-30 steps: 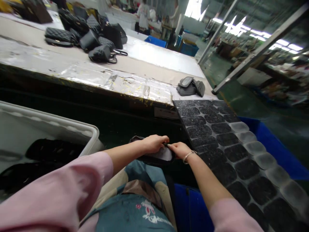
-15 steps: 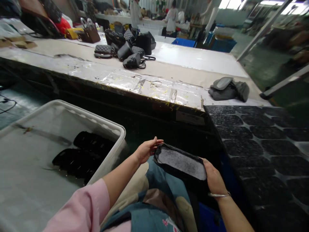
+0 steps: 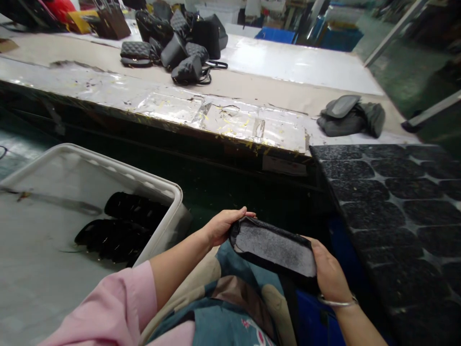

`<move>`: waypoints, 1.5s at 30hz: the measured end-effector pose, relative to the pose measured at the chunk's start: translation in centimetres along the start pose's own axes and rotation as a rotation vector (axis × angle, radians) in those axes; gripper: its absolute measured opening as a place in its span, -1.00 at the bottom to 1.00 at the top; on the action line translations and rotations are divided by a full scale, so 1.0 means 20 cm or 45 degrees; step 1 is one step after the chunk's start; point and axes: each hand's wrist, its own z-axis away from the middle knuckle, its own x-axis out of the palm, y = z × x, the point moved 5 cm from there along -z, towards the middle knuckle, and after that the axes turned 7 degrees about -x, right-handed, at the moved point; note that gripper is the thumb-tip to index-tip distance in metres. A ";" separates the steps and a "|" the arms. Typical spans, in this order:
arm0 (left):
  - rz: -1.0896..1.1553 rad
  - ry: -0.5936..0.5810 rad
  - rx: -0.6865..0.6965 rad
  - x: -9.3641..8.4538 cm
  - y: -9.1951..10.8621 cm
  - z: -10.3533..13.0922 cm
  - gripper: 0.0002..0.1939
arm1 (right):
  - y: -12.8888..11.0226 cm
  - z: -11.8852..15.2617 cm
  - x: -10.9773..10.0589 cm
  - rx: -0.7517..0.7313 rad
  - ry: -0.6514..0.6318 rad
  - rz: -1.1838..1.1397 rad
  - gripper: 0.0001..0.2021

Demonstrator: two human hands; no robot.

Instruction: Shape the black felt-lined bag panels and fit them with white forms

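From where I stand, the seated person holds a long black piece [image 3: 275,247] above the lap, its pale grey oblong face turned up and slanting down toward the right. The left hand [image 3: 222,228] is partly curled around one end, thumb and a finger showing at the far corner. The right hand [image 3: 328,269] cups the other end — fingers mostly hidden beneath it, a silver bangle [image 3: 338,302] at the wrist.

To the left is a white bin [image 3: 177,192] with dark pieces [image 3: 115,238] lying in it. On the right, a board [image 3: 392,211] of dark rounded panels sits near the right hand, just beside the long worktable [image 3: 266,89]. Black bags [image 3: 175,50] are heaped on the tabletop — some quilted — and a small pile of grey pieces [image 3: 342,113] rests by its right end.
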 end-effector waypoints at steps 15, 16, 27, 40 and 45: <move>-1.399 0.238 0.489 0.04 0.17 0.03 -0.65 | 0.00 0.01 0.00 0.062 0.043 0.081 -0.53; -1.473 0.221 0.503 0.04 0.18 0.03 -0.65 | -0.01 0.01 -0.01 0.056 0.048 0.090 -0.53; -1.087 0.028 0.091 0.04 0.15 -0.03 -0.54 | -0.02 0.00 0.00 0.000 0.017 0.044 -0.55; -1.716 -0.365 0.026 0.15 0.32 -0.05 -0.63 | 0.01 0.00 0.01 0.006 -0.012 0.037 -0.55; -1.603 -0.297 -0.095 0.13 0.35 -0.09 -0.58 | 0.02 0.00 0.00 -0.006 0.009 0.025 -0.54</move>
